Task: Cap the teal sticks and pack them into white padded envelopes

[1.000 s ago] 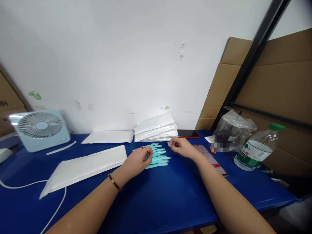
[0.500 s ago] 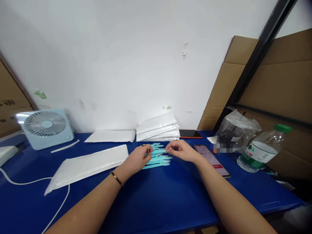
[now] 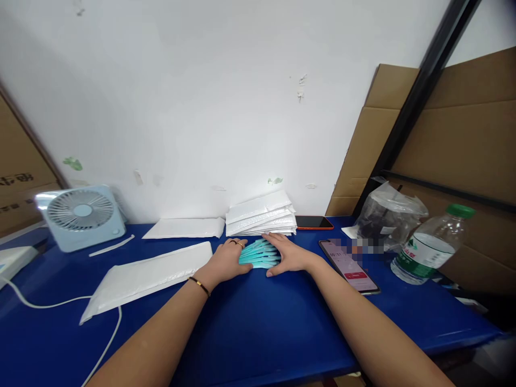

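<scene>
Several narrow teal strips (image 3: 260,253) lie bunched in a pile on the blue table, some with pale or clear ends; what they are exactly I cannot make out. At the left end of the pile is my left hand (image 3: 228,259), wearing a ring, its thumb and fingers apart beside the strips. My right hand (image 3: 288,255) curves round the right end, thumb toward me and fingers on the far side. Both hands touch or nearly touch the strips' ends. Just behind them sits a stack of white padded envelopes (image 3: 262,215).
One white padded envelope (image 3: 149,279) lies left of my left arm, another (image 3: 183,228) by the wall. A light blue fan (image 3: 83,215) stands at far left, near a white cable (image 3: 108,344). To the right are two phones (image 3: 350,266) (image 3: 314,222), a bagged cup (image 3: 387,215) and a water bottle (image 3: 429,247).
The teal strips, spread out before, are now drawn closer together. My hands went from pinched fingers over the strips to spread fingers at both ends. The view has shifted slightly.
</scene>
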Demonstrator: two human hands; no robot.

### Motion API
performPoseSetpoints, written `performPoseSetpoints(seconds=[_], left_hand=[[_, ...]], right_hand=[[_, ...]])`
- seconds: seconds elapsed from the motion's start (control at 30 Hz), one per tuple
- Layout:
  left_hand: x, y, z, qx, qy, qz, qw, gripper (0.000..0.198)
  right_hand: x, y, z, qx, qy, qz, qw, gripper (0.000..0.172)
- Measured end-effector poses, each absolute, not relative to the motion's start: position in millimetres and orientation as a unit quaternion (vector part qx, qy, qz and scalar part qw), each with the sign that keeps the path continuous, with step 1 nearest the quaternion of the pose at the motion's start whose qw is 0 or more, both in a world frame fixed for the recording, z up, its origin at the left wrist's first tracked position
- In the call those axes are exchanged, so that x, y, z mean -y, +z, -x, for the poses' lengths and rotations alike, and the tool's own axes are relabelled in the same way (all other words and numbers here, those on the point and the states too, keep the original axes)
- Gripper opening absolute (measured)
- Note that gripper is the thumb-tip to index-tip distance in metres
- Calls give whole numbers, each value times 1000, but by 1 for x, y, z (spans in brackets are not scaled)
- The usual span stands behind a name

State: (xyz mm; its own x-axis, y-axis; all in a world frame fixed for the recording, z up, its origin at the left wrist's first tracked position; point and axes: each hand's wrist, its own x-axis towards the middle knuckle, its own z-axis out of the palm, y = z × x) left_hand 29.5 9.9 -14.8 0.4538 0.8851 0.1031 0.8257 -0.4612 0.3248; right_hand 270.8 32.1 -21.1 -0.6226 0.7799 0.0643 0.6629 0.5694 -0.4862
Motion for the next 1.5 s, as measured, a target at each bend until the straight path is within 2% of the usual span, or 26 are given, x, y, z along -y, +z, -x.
performPoseSetpoints(seconds=[0.07,0.23,0.3,0.4,0.47,0.53,0.6,0.67,0.77,0.83,0.97,1.13,1.23,1.37,1.43,1.5], left_hand=[[-7,-11,-34,-485,126,-858,111,55],[2,-8,-48,-470,101,-875,60,28],[4,-11,-52,-484,85,-870,52,24],[7,-14,-57,-509,76,-856,52,21],[10,-14,-59,-521,83,-848,49,21],[14,-10,-61,-527,93,-843,48,24],[18,-2,-64,-524,128,-840,59,27],[22,6,-69,-499,214,-834,102,25],[25,12,-81,-443,368,-797,181,22],[26,8,-90,-441,402,-774,209,21],[24,-9,-97,-469,380,-763,232,15],[23,-21,-88,-454,351,-782,242,20],[23,-16,-79,-486,271,-819,143,20],[29,0,-75,-466,161,-870,-29,15],[35,7,-79,-429,135,-888,-93,14],[43,13,-86,-397,110,-898,-153,15]], right_hand=[[-33,-20,-270,881,209,403,134,101],[-22,-15,-257,905,145,373,146,40],[-16,-15,-249,908,108,384,124,29],[-7,-13,-239,909,52,407,69,21],[-1,-6,-237,906,26,419,53,20],[5,9,-239,903,21,421,81,23],[13,33,-243,897,43,411,156,33],[20,61,-245,877,77,396,262,43],[31,94,-236,841,84,389,368,34],[37,101,-223,854,73,379,349,32],[41,82,-197,878,44,407,247,28],[34,59,-199,862,40,429,266,30],[29,59,-216,859,110,422,267,33],[28,57,-245,820,279,434,248,36],[29,50,-254,797,377,432,191,48],[32,41,-256,775,468,415,96,45]])
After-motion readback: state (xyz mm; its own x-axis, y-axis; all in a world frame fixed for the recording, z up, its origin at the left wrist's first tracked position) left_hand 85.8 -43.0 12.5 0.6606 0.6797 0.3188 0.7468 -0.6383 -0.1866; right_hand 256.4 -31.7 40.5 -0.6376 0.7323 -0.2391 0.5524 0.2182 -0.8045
